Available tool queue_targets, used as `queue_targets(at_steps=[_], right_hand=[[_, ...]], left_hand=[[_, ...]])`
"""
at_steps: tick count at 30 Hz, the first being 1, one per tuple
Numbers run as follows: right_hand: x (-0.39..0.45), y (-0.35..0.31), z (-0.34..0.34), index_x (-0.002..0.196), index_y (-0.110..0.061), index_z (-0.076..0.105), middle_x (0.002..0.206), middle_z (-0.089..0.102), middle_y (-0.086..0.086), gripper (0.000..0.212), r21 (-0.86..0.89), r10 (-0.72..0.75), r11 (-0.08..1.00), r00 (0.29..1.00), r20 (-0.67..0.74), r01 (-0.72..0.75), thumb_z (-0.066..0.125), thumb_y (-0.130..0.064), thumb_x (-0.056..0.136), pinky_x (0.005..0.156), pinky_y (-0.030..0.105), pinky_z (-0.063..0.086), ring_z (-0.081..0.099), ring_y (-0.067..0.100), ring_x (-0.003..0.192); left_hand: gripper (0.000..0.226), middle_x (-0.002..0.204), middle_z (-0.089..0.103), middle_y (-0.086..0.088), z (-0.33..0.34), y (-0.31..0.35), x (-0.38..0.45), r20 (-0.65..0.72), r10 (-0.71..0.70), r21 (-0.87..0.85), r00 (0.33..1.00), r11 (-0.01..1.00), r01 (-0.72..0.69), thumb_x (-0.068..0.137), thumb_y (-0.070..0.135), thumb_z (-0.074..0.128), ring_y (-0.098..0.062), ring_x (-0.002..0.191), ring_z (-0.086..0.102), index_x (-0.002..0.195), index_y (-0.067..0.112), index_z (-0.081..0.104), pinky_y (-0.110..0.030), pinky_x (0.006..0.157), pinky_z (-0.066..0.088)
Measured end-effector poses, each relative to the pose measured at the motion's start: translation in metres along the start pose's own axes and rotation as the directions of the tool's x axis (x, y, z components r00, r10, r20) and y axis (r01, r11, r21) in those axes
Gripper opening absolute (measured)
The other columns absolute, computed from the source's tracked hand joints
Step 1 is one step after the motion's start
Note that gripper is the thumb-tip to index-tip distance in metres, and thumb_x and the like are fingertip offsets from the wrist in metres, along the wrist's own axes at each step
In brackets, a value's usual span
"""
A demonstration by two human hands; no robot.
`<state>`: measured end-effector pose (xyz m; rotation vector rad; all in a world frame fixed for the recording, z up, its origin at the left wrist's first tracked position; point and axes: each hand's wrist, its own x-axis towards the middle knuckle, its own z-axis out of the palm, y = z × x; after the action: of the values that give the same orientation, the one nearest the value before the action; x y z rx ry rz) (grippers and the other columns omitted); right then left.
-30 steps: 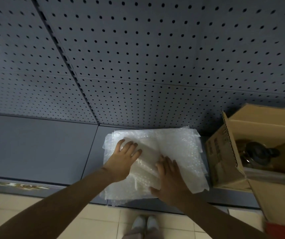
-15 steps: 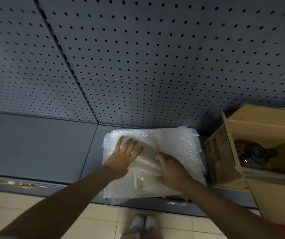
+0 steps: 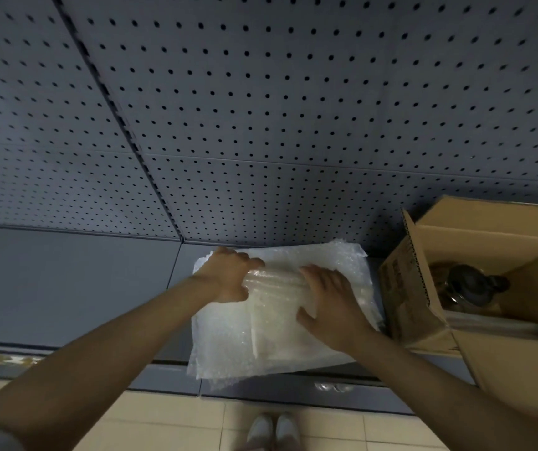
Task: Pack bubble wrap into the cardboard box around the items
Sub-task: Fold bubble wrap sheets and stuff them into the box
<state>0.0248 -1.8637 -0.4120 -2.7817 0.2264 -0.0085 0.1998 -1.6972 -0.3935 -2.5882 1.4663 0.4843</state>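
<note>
Grey pegboard (image 3: 293, 109) behind shelf (image 3: 66, 288). Bubble wrap (image 3: 280, 320) on shelf, beside box (image 3: 423, 288). Left hand (image 3: 228, 275) now curled, gripping fold; right hand (image 3: 329, 301) flat, pressing. Sheet being gathered; packing not begun.

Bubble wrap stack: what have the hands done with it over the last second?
The left hand, flat a second ago, has curled round the folded edge of the top sheet of the bubble wrap. The right hand slid up over the sheet and rests on it, fingers spread. The stack is still on the shelf, and the cardboard box beside it is unchanged.
</note>
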Motion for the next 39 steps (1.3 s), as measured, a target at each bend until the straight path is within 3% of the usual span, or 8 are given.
queue_targets(at_steps=[5, 9, 12, 16, 27, 32, 35, 39], right_hand=[[-0.003, -0.012, -0.003, 0.125, -0.014, 0.045, 0.136, 0.039, 0.012, 0.05, -0.165, -0.333, 0.941, 0.887, -0.32, 0.294, 0.057, -0.04, 0.083, 0.111, 0.049, 0.027, 0.037, 0.031, 0.126], [-0.013, -0.006, 0.015, 0.117, -0.015, 0.052, 0.139, 0.038, 0.017, 0.05, -0.413, -0.591, 0.751, 0.804, -0.07, 0.515, 0.068, -0.037, 0.075, 0.112, 0.055, 0.023, 0.038, 0.033, 0.13], [-0.021, 0.004, 0.026, 0.12, -0.013, 0.057, 0.149, 0.027, 0.021, 0.061, -0.544, -0.467, 0.712, 0.878, 0.104, 0.443, 0.079, -0.024, 0.065, 0.11, 0.058, 0.016, 0.027, 0.039, 0.137], [-0.012, 0.015, 0.019, 0.1, -0.008, 0.067, 0.144, 0.03, 0.021, 0.036, -0.592, -0.42, 0.757, 0.901, -0.113, 0.278, 0.077, 0.0, 0.066, 0.114, 0.056, 0.012, 0.031, 0.038, 0.133], [0.021, -0.013, -0.019, 0.072, -0.012, 0.057, 0.147, 0.037, 0.02, 0.015, -0.508, -0.496, 0.767, 0.864, -0.084, 0.391, 0.071, -0.011, 0.077, 0.109, 0.061, 0.028, 0.037, 0.045, 0.133], [0.017, -0.018, -0.03, 0.103, -0.014, 0.063, 0.134, 0.055, 0.011, 0.039, -0.306, -0.283, 0.915, 0.959, -0.025, 0.262, 0.077, -0.025, 0.068, 0.09, 0.034, 0.05, 0.065, 0.026, 0.101], [0.015, -0.025, -0.038, 0.146, -0.018, 0.026, 0.131, 0.053, 0.007, 0.064, -0.185, -0.141, 0.971, 0.988, 0.054, 0.149, 0.054, -0.029, 0.089, 0.096, 0.03, 0.038, 0.051, 0.024, 0.113], [0.021, -0.03, -0.045, 0.138, -0.019, 0.038, 0.117, 0.058, 0.006, 0.057, -0.184, -0.101, 0.978, 0.995, -0.005, 0.099, 0.056, -0.023, 0.084, 0.09, 0.031, 0.04, 0.051, 0.025, 0.109]], left_hand=[[0.058, 0.11, 0.067, 0.004, -0.012, -0.008, -0.001, 0.058, -0.07, -0.252, 0.996, 0.964, 0.082, 0.074, 0.032, 0.066, -0.017, 0.098, 0.061, 0.128, 0.039, 0.048, -0.028, 0.081, 0.049], [0.057, 0.111, 0.066, 0.004, -0.024, -0.012, -0.006, 0.115, -0.11, -0.437, 0.987, 0.887, 0.15, 0.072, 0.03, 0.07, -0.015, 0.1, 0.061, 0.126, 0.036, 0.054, -0.031, 0.085, 0.052], [0.053, 0.113, 0.065, 0.005, -0.031, -0.018, -0.012, 0.159, -0.128, -0.576, 0.979, 0.793, 0.197, 0.073, 0.029, 0.072, -0.012, 0.1, 0.061, 0.124, 0.034, 0.056, -0.025, 0.086, 0.05], [0.041, 0.111, 0.067, 0.004, -0.036, -0.023, -0.022, 0.195, -0.114, -0.646, 0.974, 0.733, 0.215, 0.074, 0.026, 0.073, -0.012, 0.098, 0.063, 0.113, 0.034, 0.061, -0.025, 0.088, 0.051], [0.059, 0.118, 0.063, 0.005, -0.045, -0.001, -0.034, 0.186, -0.001, -0.402, 0.983, 0.913, 0.077, 0.077, 0.021, 0.068, -0.014, 0.104, 0.057, 0.132, 0.034, 0.053, -0.026, 0.084, 0.048], [0.062, 0.129, 0.058, 0.002, -0.052, 0.006, -0.037, 0.19, 0.056, -0.28, 0.98, 0.96, -0.001, 0.081, 0.02, 0.062, -0.018, 0.114, 0.054, 0.139, 0.037, 0.045, -0.028, 0.091, 0.047], [0.061, 0.128, 0.059, -0.001, -0.051, 0.007, -0.037, 0.176, 0.068, -0.277, 0.982, 0.961, -0.017, 0.083, 0.018, 0.058, -0.02, 0.112, 0.055, 0.14, 0.036, 0.042, -0.035, 0.093, 0.048], [0.056, 0.134, 0.05, -0.003, -0.049, 0.009, -0.035, 0.06, 0.078, -0.305, 0.995, 0.951, -0.056, 0.087, 0.031, 0.059, -0.021, 0.12, 0.046, 0.139, 0.028, 0.04, -0.034, 0.104, 0.036]])
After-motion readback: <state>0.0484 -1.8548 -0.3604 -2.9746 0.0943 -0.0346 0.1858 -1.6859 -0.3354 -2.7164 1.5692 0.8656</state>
